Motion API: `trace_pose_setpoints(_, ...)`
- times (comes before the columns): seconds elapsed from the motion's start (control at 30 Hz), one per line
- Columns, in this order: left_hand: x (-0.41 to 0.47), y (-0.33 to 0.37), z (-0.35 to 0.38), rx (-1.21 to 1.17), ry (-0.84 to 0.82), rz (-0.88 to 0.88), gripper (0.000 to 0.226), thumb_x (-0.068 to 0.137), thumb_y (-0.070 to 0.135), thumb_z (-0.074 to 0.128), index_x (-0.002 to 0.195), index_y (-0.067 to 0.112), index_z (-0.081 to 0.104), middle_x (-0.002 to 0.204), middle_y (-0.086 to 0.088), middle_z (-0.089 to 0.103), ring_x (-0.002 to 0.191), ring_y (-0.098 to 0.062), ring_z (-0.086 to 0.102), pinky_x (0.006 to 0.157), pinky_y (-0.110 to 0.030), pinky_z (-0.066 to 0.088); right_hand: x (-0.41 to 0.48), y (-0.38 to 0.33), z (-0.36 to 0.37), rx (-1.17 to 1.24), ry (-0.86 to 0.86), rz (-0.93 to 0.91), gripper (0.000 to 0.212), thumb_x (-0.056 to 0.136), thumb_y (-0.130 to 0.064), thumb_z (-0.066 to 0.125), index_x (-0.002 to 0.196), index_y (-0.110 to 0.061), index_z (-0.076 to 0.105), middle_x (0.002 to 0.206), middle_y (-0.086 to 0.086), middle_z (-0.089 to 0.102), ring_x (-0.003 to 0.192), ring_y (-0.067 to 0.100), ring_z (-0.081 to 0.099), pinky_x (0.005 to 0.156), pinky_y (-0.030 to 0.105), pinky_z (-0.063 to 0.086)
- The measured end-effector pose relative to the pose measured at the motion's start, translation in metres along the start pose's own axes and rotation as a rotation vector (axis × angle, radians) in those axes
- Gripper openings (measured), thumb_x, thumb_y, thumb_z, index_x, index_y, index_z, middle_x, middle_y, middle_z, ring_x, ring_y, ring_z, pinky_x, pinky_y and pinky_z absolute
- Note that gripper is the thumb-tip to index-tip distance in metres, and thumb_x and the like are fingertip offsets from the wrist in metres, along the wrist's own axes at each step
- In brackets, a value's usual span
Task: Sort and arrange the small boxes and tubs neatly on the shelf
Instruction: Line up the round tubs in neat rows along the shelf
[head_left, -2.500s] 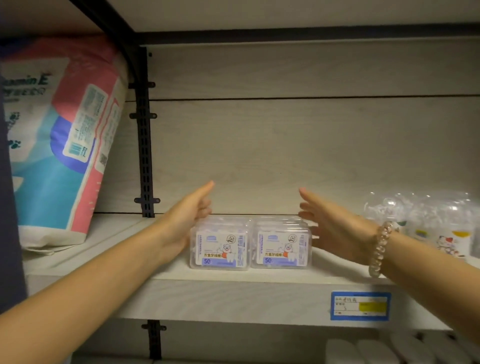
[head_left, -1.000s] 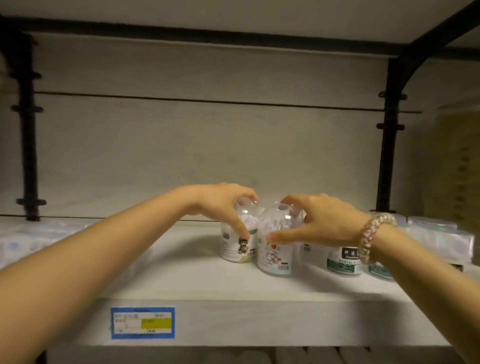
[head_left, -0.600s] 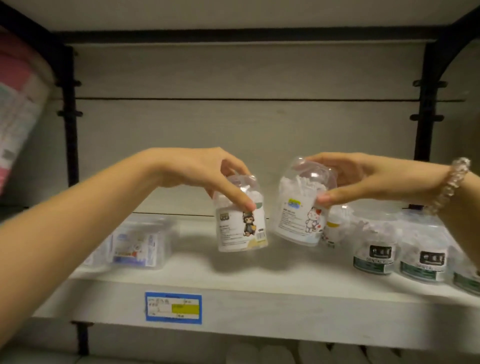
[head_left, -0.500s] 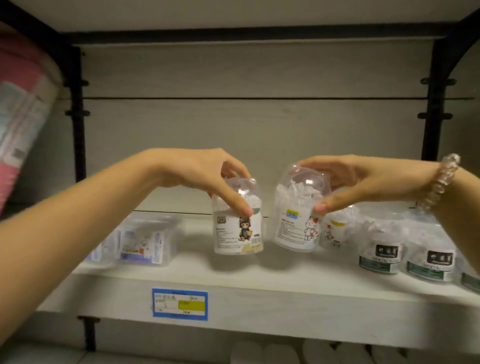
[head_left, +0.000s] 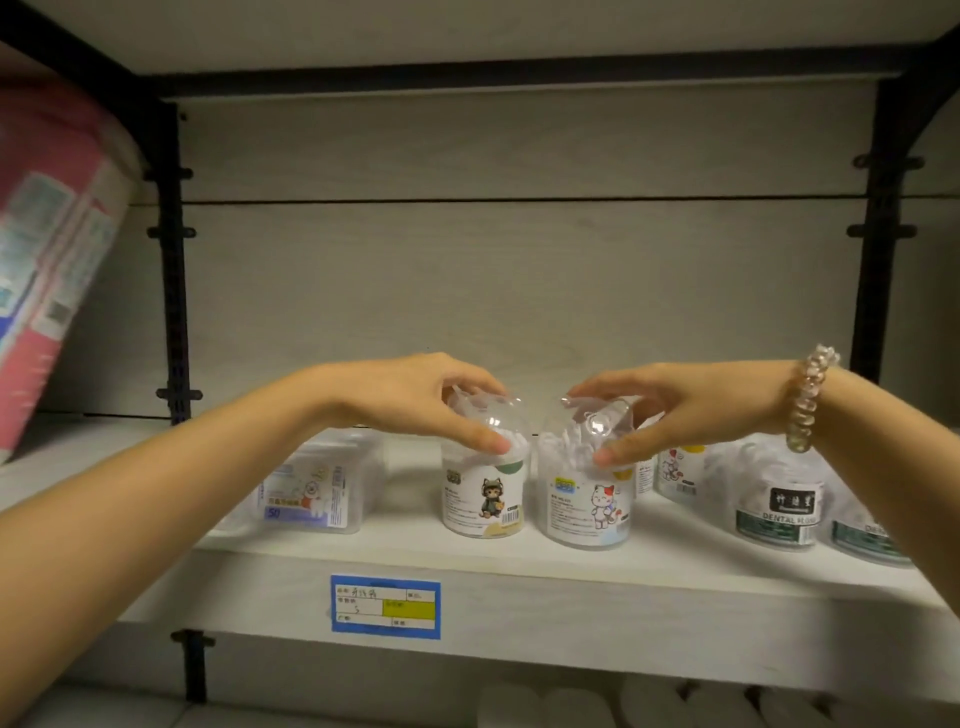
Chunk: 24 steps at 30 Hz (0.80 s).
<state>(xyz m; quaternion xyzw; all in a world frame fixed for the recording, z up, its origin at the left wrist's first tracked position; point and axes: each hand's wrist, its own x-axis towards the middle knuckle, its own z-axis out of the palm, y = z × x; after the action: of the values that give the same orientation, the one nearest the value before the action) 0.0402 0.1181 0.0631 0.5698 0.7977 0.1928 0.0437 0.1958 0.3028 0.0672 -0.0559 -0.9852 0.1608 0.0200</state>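
Both domed tubs, airborne half a second ago, now sit on the shelf (head_left: 571, 597) right of the clear flat box (head_left: 311, 493): left hand (head_left: 415, 400) clamped over hooded-figure tub (head_left: 485, 499), right hand (head_left: 691, 410) over white-cat tub (head_left: 587, 506); release probably next.

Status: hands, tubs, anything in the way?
Left hand grips left tub by dome lid; right hand grips cat tub likewise. Both seem set on shelf, small gap. Dental tubs close right.
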Motion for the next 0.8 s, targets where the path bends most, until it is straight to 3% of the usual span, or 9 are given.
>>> trace_pose_setpoints(0.1, -0.003, -0.004, -0.006, 0.019, -0.015, -0.007, 0.058, 0.076, 0.044, 0.067, 0.129, 0.035, 0.047, 0.114, 0.017, 0.056, 0.101, 0.001, 0.055, 0.079, -0.013, 0.045, -0.002, -0.007, 0.003, -0.026, 0.032, 0.001, 0.062, 0.076, -0.044, 0.063, 0.132, -0.041, 0.036, 0.132, -0.015, 0.047, 0.104, 0.013, 0.062, 0.089, 0.028, 0.051)
trace_pose_setpoints(0.23, -0.012, -0.010, -0.018, 0.048, -0.036, -0.045, 0.059, 0.072, 0.045, 0.071, 0.126, 0.032, 0.051, 0.118, 0.015, 0.058, 0.103, -0.002, 0.057, 0.084, -0.018, 0.049, 0.008, -0.019, 0.011, -0.028, 0.066, -0.045, 0.063, 0.075, -0.046, 0.062, 0.132, -0.038, 0.036, 0.132, -0.011, 0.048, 0.102, 0.013, 0.063, 0.093, 0.033, 0.050)
trace_pose_setpoints(0.6, -0.025, -0.025, -0.036, 0.128, -0.069, -0.086, 0.067, 0.070, 0.045, 0.072, 0.130, 0.028, 0.049, 0.126, 0.012, 0.057, 0.109, 0.001, 0.054, 0.083, -0.012, 0.044, 0.028, -0.041, 0.017, -0.009, 0.079, -0.094, 0.058, 0.077, -0.039, 0.065, 0.129, -0.034, 0.041, 0.125, -0.010, 0.050, 0.100, 0.011, 0.062, 0.082, 0.020, 0.052)
trace_pose_setpoints(0.7, -0.026, -0.028, -0.037, 0.117, -0.073, -0.084, 0.067, 0.070, 0.044, 0.072, 0.131, 0.028, 0.049, 0.128, 0.012, 0.055, 0.111, -0.001, 0.053, 0.086, -0.013, 0.043, 0.030, -0.043, 0.018, -0.016, 0.070, -0.101, 0.059, 0.075, -0.043, 0.064, 0.129, -0.034, 0.041, 0.126, -0.011, 0.051, 0.101, 0.010, 0.062, 0.087, 0.024, 0.052)
trace_pose_setpoints(0.8, -0.027, -0.032, -0.036, 0.081, -0.073, -0.076, 0.071, 0.067, 0.053, 0.071, 0.131, 0.029, 0.049, 0.127, 0.015, 0.055, 0.111, 0.001, 0.053, 0.085, -0.011, 0.042, 0.021, -0.040, 0.007, -0.024, 0.048, -0.078, 0.068, 0.070, -0.059, 0.050, 0.133, -0.034, 0.040, 0.134, -0.016, 0.047, 0.116, 0.004, 0.052, 0.102, 0.025, 0.039)
